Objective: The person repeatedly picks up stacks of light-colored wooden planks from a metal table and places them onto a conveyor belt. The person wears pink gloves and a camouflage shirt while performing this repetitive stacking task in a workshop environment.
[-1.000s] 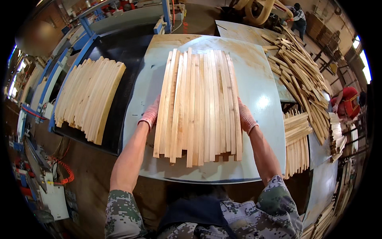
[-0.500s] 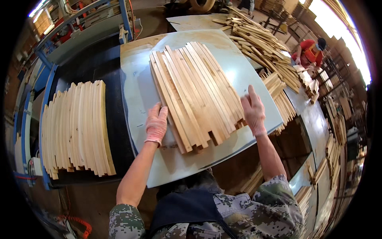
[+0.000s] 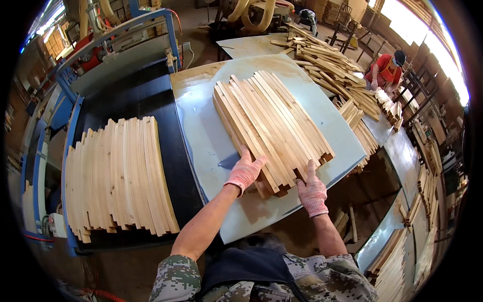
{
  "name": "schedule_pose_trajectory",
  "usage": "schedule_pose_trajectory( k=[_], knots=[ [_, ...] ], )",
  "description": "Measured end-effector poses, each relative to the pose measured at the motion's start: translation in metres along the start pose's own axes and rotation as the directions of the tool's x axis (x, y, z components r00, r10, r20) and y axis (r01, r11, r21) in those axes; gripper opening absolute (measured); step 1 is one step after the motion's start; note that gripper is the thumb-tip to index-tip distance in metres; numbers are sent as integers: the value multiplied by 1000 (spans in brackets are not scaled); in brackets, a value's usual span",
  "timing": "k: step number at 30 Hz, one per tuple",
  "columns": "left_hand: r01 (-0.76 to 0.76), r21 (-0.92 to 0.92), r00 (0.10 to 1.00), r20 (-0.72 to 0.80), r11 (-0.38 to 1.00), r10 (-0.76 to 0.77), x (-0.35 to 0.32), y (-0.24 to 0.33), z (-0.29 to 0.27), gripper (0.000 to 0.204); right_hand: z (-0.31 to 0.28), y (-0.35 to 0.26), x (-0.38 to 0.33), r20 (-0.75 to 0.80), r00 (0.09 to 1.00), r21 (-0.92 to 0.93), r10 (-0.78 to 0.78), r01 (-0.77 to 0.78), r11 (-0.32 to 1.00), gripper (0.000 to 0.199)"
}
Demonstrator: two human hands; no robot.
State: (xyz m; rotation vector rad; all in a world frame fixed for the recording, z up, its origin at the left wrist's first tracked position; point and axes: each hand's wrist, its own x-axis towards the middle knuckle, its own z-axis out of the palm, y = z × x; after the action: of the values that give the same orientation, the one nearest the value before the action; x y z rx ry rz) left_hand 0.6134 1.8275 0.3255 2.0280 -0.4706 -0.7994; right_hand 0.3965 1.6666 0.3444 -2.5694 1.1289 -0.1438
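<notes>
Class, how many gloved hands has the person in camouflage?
2: the left hand by the near left side of the wood stack, the right hand at its near end. Neither hidden.

A stack of wood strips [image 3: 271, 133] lies on a worktable [image 3: 201, 126], a worker's left hand [image 3: 245, 171] at its left side, right hand [image 3: 312, 192] at its near end. Another stack [image 3: 118, 176] rests on the machine bed [image 3: 126, 98] at left; loose strips [image 3: 327, 65] lie beyond, at right
</notes>
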Motion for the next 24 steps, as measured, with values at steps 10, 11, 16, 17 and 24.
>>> schedule_pose_trajectory(
  k=[10, 11, 16, 17, 24],
  knots=[
    [-214, -369, 976, -33, 905, 217, -12, -13, -55, 92, -20, -51, -41, -11, 968, 221, -249, 245, 944, 86],
    [-210, -407, 976, -33, 889, 215, -12, -19, -60, 91, -22, -58, -44, 139, 963, 186, -229, 202, 961, 86],
    [-109, 50, 983, -142, 993, 115, -27, -26, -65, 90, -59, -86, -8, 286, 902, 26, -323, 330, 944, 77],
    [-113, 51, 976, -181, 992, 120, -26, -30, -61, 90, -68, -93, 5, 235, 927, 81, -294, 282, 956, 76],
    [-213, -601, 970, -227, 770, 91, -7, -25, -16, 115, -1, -121, 135, 154, 958, 256, -242, 198, 946, 73]
  ],
)
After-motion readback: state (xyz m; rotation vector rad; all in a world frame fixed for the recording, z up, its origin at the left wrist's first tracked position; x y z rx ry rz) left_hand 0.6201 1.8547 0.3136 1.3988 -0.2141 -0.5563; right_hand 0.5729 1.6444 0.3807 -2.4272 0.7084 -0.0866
